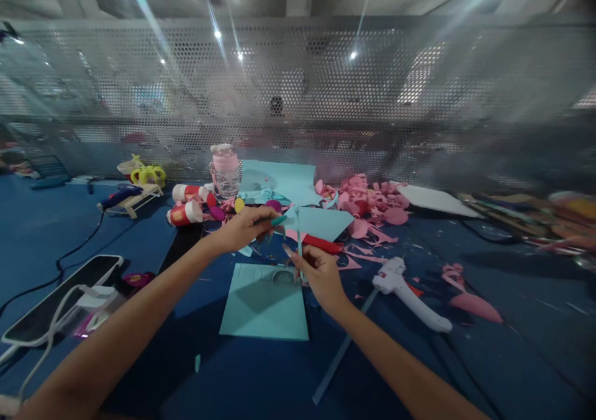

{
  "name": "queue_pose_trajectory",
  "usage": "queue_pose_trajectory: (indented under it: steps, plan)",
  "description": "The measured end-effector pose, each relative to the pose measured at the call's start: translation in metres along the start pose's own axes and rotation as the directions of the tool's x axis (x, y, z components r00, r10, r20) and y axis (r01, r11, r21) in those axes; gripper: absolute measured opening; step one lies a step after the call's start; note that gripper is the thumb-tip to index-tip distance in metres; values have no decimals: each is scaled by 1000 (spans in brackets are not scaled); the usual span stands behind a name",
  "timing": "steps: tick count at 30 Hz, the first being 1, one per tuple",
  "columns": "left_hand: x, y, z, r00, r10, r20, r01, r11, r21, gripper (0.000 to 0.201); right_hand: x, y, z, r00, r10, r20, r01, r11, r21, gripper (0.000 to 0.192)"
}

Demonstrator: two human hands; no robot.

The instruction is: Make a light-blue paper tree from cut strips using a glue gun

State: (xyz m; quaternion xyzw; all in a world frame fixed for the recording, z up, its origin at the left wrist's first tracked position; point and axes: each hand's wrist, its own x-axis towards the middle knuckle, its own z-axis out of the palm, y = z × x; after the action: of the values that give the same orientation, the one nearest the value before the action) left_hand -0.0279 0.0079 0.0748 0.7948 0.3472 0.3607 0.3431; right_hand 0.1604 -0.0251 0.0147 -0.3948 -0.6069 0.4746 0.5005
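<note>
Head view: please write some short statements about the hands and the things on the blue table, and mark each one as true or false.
1. The white glue gun lies on the blue table, to the right of the right hand. True.
2. Pink paper scraps are piled behind the light blue paper sheet. True.
3. The left hand rests flat on the table and holds nothing. False: it is raised and holds a teal-handled tool, probably scissors.
4. The glue gun is in the right hand. False: it lies apart from both hands.
5. A pink-lidded clear jar stands near the back mesh wall. True.
</note>
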Motion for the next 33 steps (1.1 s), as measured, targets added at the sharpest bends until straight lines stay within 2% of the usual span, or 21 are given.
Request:
queue_pose_trajectory:
  steps: [6,11,17,33]
  plan:
    - [1,3,5,995,96,-27,-94,993,65,20,-3,1,3,999,37,19,-38,999,13,33]
    - [0,-3,12,992,52,-111,-59,996,-67,23,-2,3,4,999,20,47,-21,999,27,33]
    - [1,-8,18,990,73,-125,-87,989,-117,22,-5,6,6,996,6,84,-15,994,111,31]
    - [0,-7,18,987,88,-133,-93,995,-35,25,-6,5,6,993,1,115,-16,991,133,30]
